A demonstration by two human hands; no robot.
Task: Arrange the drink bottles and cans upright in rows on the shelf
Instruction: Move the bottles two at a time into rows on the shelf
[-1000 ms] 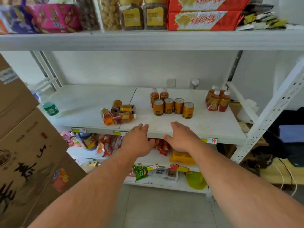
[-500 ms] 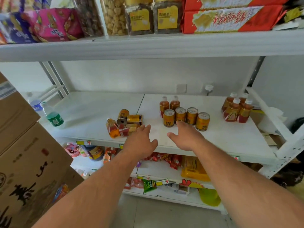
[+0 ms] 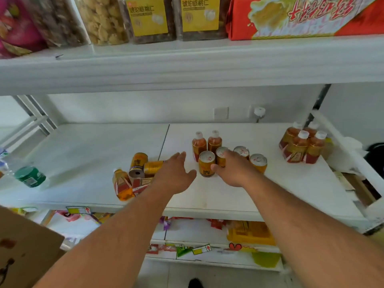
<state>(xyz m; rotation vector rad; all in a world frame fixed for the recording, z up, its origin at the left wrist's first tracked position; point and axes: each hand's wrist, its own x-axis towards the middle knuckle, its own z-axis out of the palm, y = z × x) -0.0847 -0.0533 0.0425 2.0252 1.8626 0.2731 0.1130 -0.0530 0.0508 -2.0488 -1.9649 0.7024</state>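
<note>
On the white shelf (image 3: 207,200) several gold cans (image 3: 206,164) stand upright in a row, with two orange bottles (image 3: 199,143) upright behind them. To the left lies a tipped pile: two gold cans (image 3: 137,164) and two orange bottles (image 3: 122,185) on their sides. My left hand (image 3: 174,173) hovers open over the right end of that pile, partly hiding it. Open as well, my right hand (image 3: 234,169) is in front of the upright cans, its fingers reaching the second can. Several more orange bottles (image 3: 301,145) stand grouped at the far right.
A green-labelled clear bottle (image 3: 31,176) lies at the shelf's left end. The upper shelf (image 3: 187,63) overhangs, loaded with snack jars and a red box. A cardboard box (image 3: 25,246) stands at lower left. Snack packets fill the lower shelves.
Both hands have moved forward from the shelf's front edge onto the shelf, the left toward the tipped pile, the right to the can row. The camera has come closer.
</note>
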